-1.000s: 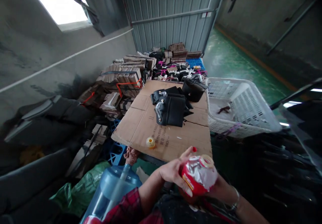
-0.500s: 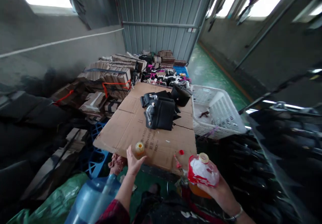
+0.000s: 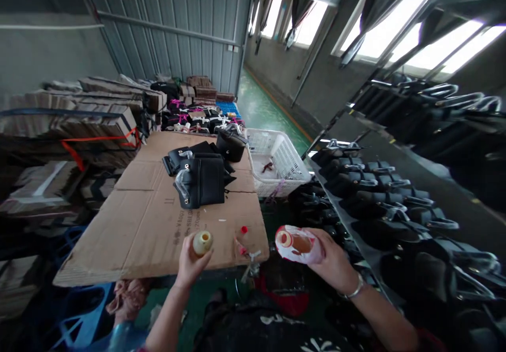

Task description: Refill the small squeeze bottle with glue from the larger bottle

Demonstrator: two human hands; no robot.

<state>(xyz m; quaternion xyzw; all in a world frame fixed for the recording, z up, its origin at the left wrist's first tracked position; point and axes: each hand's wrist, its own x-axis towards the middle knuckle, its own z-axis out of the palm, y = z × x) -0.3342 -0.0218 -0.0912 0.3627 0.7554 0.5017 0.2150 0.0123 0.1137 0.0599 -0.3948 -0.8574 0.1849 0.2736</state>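
My left hand (image 3: 187,267) is closed round a small pale, uncapped bottle (image 3: 203,242) at the front edge of the cardboard. To the right, past that edge, my right hand (image 3: 330,262) grips a larger bottle (image 3: 297,244) with a red and white wrapping and amber contents. The larger bottle is tilted, its open mouth facing left and towards me; a gap separates the two bottles. A small red cap (image 3: 244,230) rests on the cardboard sheet (image 3: 154,220) between my hands. Further back on the cardboard lie black handbags (image 3: 204,181) with wrapped handles.
A white plastic basket (image 3: 276,184) adjoins the cardboard's right side. Shelves with many black handbags (image 3: 399,196) stand at the right. Cardboard bundles (image 3: 95,115) are stacked at the left, above a blue pallet (image 3: 79,310). Pink cloth (image 3: 128,296) sits below the front edge.
My left hand has closed round the small bottle, which it reached beside before. My right hand has raised the larger bottle and tipped it leftward. The view has turned right.
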